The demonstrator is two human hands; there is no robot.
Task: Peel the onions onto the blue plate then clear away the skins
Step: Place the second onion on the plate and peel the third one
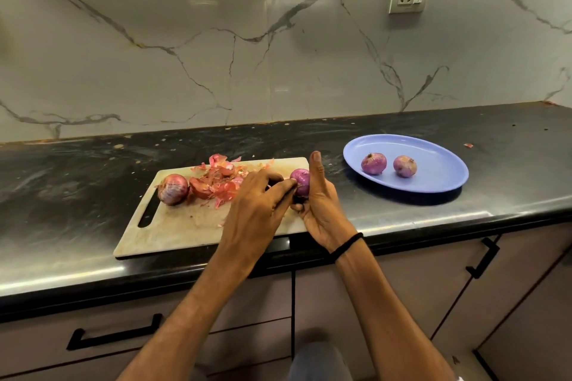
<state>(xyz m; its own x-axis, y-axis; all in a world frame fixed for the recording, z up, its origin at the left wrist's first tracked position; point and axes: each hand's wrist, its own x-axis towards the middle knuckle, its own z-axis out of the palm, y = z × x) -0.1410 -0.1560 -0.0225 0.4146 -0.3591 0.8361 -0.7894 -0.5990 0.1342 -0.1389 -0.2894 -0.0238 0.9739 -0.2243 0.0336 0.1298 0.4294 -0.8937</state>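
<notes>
While the right hand (318, 210) grips an onion (301, 182) above the right edge of the cutting board (173, 226), mid-frame, the left hand (257, 204) pinches its skin; two peeled onions (374, 163) lie on the blue plate (439, 155) at right, a strip of counter (332, 145) between.

Counter (402, 219) is dark polished stone, pretty glossy. Wall (185, 56) looks like smooth veined marble. Blue plate (439, 164) is probably plastic, slight sheen. Cutting board (173, 226) is matt, scuffed. Skins (223, 179) are papery.
</notes>
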